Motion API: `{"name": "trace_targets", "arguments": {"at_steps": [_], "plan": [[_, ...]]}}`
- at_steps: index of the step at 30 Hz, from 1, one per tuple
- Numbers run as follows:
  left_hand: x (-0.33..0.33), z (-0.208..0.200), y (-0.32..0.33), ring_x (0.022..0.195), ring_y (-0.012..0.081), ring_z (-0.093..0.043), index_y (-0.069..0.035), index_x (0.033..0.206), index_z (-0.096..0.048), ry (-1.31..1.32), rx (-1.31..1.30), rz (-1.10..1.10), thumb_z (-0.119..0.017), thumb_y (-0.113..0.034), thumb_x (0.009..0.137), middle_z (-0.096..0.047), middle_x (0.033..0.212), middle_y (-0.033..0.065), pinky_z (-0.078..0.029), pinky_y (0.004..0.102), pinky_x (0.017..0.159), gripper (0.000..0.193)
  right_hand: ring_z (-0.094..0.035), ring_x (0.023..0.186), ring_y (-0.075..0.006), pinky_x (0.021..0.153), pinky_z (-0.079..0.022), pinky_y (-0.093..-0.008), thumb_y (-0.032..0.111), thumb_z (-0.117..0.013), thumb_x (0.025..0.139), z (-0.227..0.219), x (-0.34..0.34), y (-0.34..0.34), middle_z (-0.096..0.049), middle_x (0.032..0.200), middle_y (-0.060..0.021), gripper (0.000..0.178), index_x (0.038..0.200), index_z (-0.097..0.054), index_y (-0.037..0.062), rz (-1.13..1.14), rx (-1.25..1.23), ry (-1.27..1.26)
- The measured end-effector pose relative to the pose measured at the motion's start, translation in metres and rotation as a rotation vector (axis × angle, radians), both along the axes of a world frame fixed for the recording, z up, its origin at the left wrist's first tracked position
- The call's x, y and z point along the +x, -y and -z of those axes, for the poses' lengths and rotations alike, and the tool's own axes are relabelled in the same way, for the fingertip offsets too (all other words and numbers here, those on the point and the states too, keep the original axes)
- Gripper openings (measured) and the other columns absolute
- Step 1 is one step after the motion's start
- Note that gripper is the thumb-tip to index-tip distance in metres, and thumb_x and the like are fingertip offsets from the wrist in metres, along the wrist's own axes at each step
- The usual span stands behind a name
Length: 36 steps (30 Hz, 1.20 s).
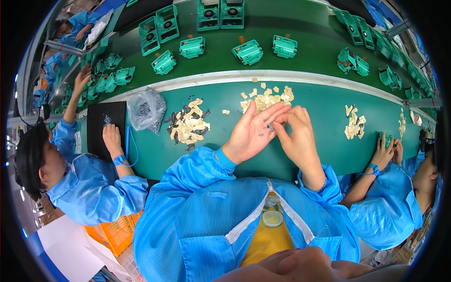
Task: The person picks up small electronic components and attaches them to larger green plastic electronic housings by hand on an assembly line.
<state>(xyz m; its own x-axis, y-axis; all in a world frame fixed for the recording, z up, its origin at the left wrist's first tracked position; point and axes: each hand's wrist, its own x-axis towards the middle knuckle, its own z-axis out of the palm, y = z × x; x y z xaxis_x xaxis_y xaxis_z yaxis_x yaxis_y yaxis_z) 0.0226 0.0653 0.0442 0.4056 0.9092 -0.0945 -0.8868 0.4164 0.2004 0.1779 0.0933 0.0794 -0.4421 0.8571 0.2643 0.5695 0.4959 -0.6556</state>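
My left hand (245,135) is turned palm up above the green table, its fingers stretched out flat. Several small dark grey pieces (268,127) lie on that palm and near its fingers. From the right, my right hand (299,143) reaches over, thumb and forefinger pinched together at one of these pieces; the fingertips partly hide it. Just beyond both hands is a loose heap of small cream-coloured pieces (265,99). To the left of my left hand lies a mixed pile of cream and black scraps (189,123).
A clear plastic bag (146,110) of small dark parts stands at left, beside a black mat (105,123). Past a pale rail (206,80), green housings (247,52) sit on a dark green belt. Co-workers sit on both sides. Another scrap pile (354,124) lies right.
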Motion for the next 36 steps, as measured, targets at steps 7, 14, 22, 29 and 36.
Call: {"name": "trace_targets", "arguments": {"at_steps": [7, 14, 22, 29, 36], "plan": [[-0.001, 0.007, -0.001, 0.147, 0.0288, -0.030, 0.004, 0.153, -0.027, -0.122, -0.009, -0.014, -0.023, -0.059, 0.105, -0.030, 0.159, 0.0189, -0.023, 0.0401, 0.122, 0.079, -0.054, 0.090, -0.0380, 0.079, -0.045, -0.0457, 0.001, -0.068, 0.080, 0.010, -0.006, -0.004, -0.058, 0.094, -0.0179, 0.008, 0.083, -0.061, -0.0012, -0.014, 0.116, 0.033], [-0.009, 0.016, 0.000, 0.147, 0.0295, -0.030, 0.004, 0.152, -0.029, -0.053, -0.062, 0.030, -0.024, -0.059, 0.105, -0.031, 0.159, 0.0206, -0.026, 0.0407, 0.120, 0.080, -0.058, 0.085, -0.0200, 0.077, -0.047, -0.0314, 0.009, -0.068, 0.089, -0.006, 0.077, -0.083, -0.059, 0.089, -0.0087, 0.007, 0.090, -0.065, 0.0024, 0.270, -0.103, -0.188], [-0.004, 0.034, -0.003, 0.144, 0.0341, -0.036, 0.005, 0.151, -0.032, -0.094, 0.002, 0.226, -0.019, -0.063, 0.103, -0.035, 0.156, 0.0248, -0.034, 0.0418, 0.116, 0.084, -0.062, 0.072, -0.0191, 0.069, -0.050, -0.0340, 0.014, -0.066, 0.087, 0.030, 0.267, -0.272, -0.067, 0.077, -0.0097, 0.019, 0.089, -0.070, -0.0044, 0.612, 0.024, 0.091], [-0.007, 0.036, -0.004, 0.143, 0.0343, -0.037, 0.005, 0.150, -0.033, -0.109, -0.016, 0.224, -0.018, -0.063, 0.103, -0.035, 0.155, 0.0251, -0.034, 0.0418, 0.116, 0.084, -0.056, 0.079, -0.0136, 0.073, -0.045, -0.0309, 0.014, -0.064, 0.089, 0.037, 0.267, -0.304, -0.065, 0.084, -0.0047, 0.019, 0.095, -0.067, -0.0033, 0.633, -0.188, 0.193], [-0.008, 0.035, -0.006, 0.143, 0.0331, -0.038, 0.005, 0.149, -0.035, -0.132, -0.011, 0.228, -0.019, -0.064, 0.103, -0.037, 0.155, 0.0242, -0.034, 0.0416, 0.116, 0.084, -0.056, 0.082, -0.0148, 0.075, -0.046, -0.0315, 0.013, -0.063, 0.089, 0.030, 0.258, -0.306, -0.064, 0.086, -0.0054, 0.017, 0.095, -0.067, -0.0019, 0.642, -0.294, 0.135]]}}
